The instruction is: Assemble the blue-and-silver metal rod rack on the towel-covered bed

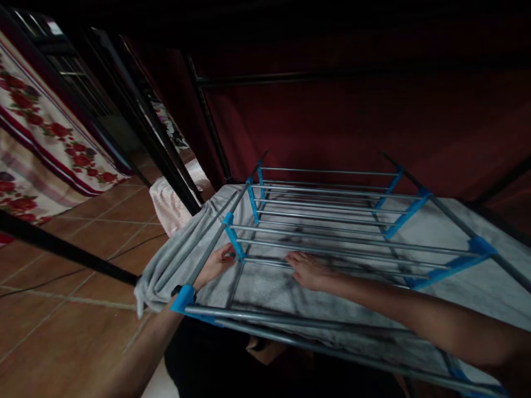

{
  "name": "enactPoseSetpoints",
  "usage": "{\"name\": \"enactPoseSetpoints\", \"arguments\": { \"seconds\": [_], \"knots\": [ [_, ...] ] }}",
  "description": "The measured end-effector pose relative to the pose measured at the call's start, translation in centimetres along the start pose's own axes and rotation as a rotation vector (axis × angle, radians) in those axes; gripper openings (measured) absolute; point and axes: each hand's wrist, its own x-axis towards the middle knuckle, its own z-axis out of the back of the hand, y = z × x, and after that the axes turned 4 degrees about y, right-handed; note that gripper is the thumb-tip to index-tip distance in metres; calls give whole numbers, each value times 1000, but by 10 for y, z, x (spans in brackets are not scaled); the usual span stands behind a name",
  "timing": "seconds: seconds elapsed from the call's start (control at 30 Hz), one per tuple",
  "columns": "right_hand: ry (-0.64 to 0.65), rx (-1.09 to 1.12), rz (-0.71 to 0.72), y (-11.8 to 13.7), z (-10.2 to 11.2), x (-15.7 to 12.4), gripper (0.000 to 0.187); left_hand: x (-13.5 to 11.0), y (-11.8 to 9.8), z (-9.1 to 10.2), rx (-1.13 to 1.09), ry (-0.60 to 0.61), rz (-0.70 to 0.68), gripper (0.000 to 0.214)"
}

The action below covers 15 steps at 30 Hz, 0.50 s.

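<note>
A shoe rack (286, 231) of grey metal tubes with blue plastic connectors lies across a grey blanket in front of me. My left hand (216, 264) reaches under the side tube at the rack's left, its fingers bent against a blue connector (234, 239). Further right, my right hand (309, 271) comes in between the tubes, with its fingers close together over a low crosstube; its fingertips are partly in shadow. The nearest tubes (265, 317) pass in front of my body, and a blue corner piece (183, 299) sits by my left wrist.
The grey blanket (269, 287) covers a bed surface with dark metal posts (145, 110) around it. A dark red cloth (332, 121) hangs behind. At left are a floral curtain (58, 127), a tiled floor (83, 326), a cable and a pale striped cloth (170, 204).
</note>
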Motion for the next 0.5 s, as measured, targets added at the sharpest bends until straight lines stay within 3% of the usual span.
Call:
{"name": "enactPoseSetpoints", "arguments": {
  "seconds": [0.07,0.13,0.27,0.5],
  "knots": [
    [15,-3,-15,15,-1,29,53,3,21,-10,-109,188,-30,30],
    [32,13,-28,30,-1,52,47,7,39,-19,-189,282,-53,29],
    [49,31,-32,47,-1,81,29,11,59,-33,-251,236,-52,29],
    [20,55,-14,43,7,88,34,16,67,-50,-183,92,-54,30]
  ]
}}
